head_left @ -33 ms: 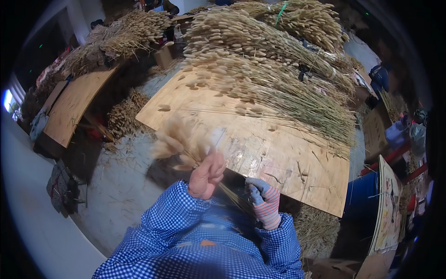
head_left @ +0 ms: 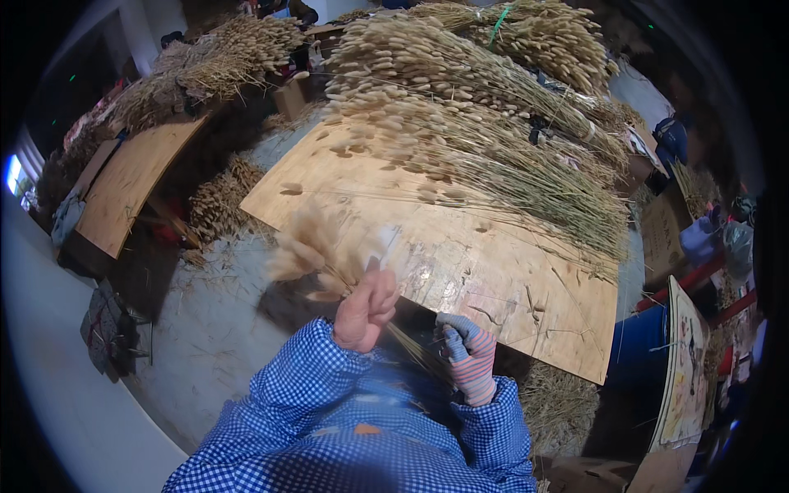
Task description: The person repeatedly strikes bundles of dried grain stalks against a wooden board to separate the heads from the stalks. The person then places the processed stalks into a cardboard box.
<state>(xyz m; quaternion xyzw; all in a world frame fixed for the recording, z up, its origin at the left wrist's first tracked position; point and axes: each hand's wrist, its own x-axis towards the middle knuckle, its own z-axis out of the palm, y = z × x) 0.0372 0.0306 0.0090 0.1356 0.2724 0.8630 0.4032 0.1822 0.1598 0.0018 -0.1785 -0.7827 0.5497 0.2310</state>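
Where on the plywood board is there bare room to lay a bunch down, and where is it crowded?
Bare wood on the plywood board lies between the big heap of dried grass stems and the near edge by the left hand and the gloved right hand. The far half is crowded under stems.

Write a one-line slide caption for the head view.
Bare left hand and striped-gloved right hand gather a bunch of dried fluffy grass stems at a plywood worktable.

Plywood board (head_left: 493,271) — pale, matt wood, scuffed and strewn with loose straw. Dried grass stems (head_left: 493,140) — dry, straw-coloured, with fluffy matt seed heads. Right hand (head_left: 470,357) in a knitted cloth glove, striped pink and grey. Left hand (head_left: 366,308) bare. Sleeves of blue-and-white checked woven cloth. Floor (head_left: 205,329) rough, dusty concrete.
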